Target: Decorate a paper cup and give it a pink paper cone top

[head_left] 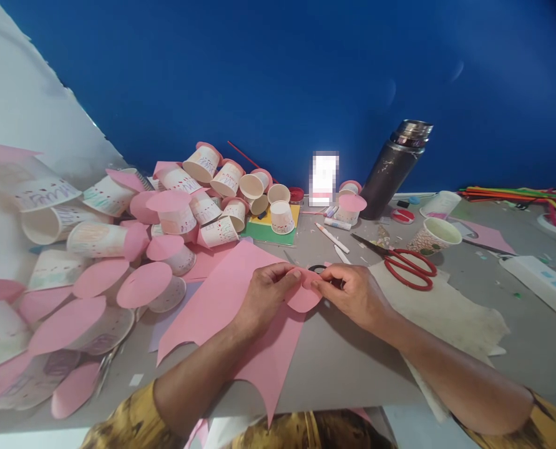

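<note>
Between my two hands is a small rounded piece of pink paper [303, 299], held up over the table. My left hand [268, 293] pinches its left edge, thumb on top. On the other side my right hand [350, 290] grips the right edge with thumb and fingers. Beneath my left forearm lies a big pink paper sheet [226, 284] with curved cut-outs along its edges. Dark scissor handles [316, 269] show partly behind my hands; the rest is hidden. Red-handled scissors [411, 269] rest open to the right of my right hand.
Many paper cups with pink paper discs [177, 212] are heaped on the left. A dark flask [392, 171] stands at the back, near markers [332, 238]. At right are a patterned cup [434, 236], a pale cloth-like sheet [446, 318] and a power strip [546, 290].
</note>
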A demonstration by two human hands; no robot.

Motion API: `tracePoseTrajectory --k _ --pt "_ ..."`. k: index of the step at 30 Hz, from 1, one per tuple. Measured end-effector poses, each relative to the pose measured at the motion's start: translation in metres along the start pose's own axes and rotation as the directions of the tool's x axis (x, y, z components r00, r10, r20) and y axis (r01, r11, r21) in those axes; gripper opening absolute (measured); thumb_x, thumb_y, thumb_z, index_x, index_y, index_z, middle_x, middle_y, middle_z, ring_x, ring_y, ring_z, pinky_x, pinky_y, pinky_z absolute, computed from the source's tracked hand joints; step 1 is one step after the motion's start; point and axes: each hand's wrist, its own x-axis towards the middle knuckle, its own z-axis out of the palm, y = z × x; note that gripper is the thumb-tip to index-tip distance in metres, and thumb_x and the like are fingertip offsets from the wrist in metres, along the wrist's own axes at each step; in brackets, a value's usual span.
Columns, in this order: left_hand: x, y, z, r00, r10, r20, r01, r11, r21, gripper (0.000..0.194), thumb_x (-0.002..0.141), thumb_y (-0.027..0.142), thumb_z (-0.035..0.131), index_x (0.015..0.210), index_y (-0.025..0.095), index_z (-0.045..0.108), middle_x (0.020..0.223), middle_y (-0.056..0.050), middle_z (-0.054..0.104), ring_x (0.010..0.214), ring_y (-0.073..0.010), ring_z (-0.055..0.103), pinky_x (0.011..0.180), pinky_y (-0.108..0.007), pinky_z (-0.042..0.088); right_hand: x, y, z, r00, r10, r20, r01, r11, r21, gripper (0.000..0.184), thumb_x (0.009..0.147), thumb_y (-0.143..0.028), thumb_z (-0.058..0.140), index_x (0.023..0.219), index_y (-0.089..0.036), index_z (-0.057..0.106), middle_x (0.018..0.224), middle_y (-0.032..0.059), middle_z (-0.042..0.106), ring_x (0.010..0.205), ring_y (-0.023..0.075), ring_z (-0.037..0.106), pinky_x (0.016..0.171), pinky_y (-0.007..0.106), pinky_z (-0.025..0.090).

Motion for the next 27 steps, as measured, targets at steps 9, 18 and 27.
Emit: tracePoseTrajectory --k 9,18,27 --pt "-0.0012 0.0075 0.0016 0.999 -0.05 0.013 0.049 0.995 0.092 0.019 0.076 0.033 0.07 0.084 0.016 0.075 0.072 0.001 0.063 0.066 -0.0131 0.049 0.058 -0.024 0.035 -0.0003 -0.0018 -0.0027 1.0 0.022 -0.003 -0.022 0.999 -0.041 0.034 0.083 -0.04 0.064 0.055 -0.021 0.056 0.055 -0.0021 0.055 0.052 0.0123 0.038 0.054 0.027 0.031" --pt "-0.0019 0.0091 0.0028 1.0 -0.001 0.031 -0.005 0.979 0.202 0.017 0.071 0.026 0.071 0.084 0.016 0.075 0.076 0.0 0.065 0.071 -0.015 0.054 0.063 -0.025 0.041 -0.001 -0.0017 -0.0038 0.998 0.038 0.043 -0.035 0.997 -0.07 0.031 0.081 -0.035 0.062 0.056 -0.021 0.052 0.055 -0.003 0.054 0.053 0.012 0.039 0.056 0.028 0.03" --pt "-0.0017 0.0061 0.0027 1.0 0.015 0.02 -0.02 0.97 0.244 0.014 0.073 0.027 0.07 0.082 0.017 0.074 0.076 0.0 0.067 0.073 -0.0162 0.057 0.063 -0.025 0.042 -0.0015 -0.0012 -0.0039 0.996 0.044 0.072 -0.041 0.998 -0.04 0.03 0.083 -0.035 0.062 0.057 -0.022 0.054 0.054 -0.004 0.052 0.053 0.0124 0.039 0.057 0.028 0.033"
